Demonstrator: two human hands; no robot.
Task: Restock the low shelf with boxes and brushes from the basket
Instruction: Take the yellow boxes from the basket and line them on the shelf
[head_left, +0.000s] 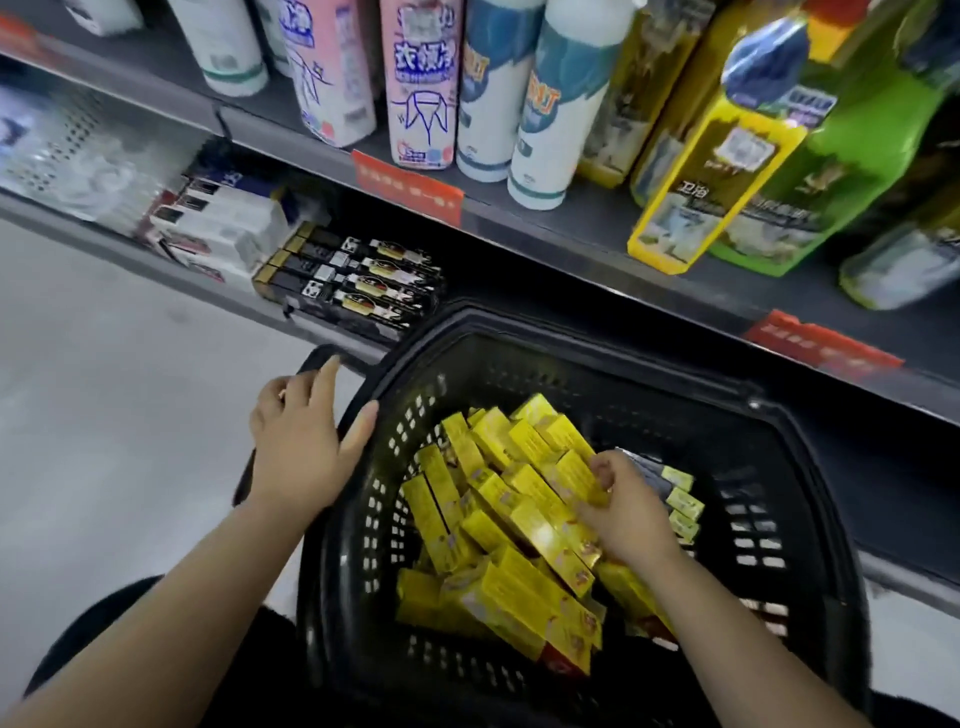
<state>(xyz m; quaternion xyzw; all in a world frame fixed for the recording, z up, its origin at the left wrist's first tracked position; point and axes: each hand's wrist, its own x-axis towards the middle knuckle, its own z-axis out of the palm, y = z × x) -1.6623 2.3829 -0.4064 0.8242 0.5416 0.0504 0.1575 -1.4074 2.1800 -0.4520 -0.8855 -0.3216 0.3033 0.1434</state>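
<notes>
A black plastic basket stands on the floor in front of the shelving. It holds several long yellow boxes in a loose pile, and dark packs with yellow-green ends lie at its right side. My left hand grips the basket's left rim, thumb hooked over the edge. My right hand reaches into the pile, fingers curled on a yellow box. On the low shelf lie black and gold boxes side by side, with white boxes to their left.
The upper shelf carries pink and white spray cans and yellow and green cleaner bottles. Red price tags hang on its front edge. Pale floor lies to the left of the basket.
</notes>
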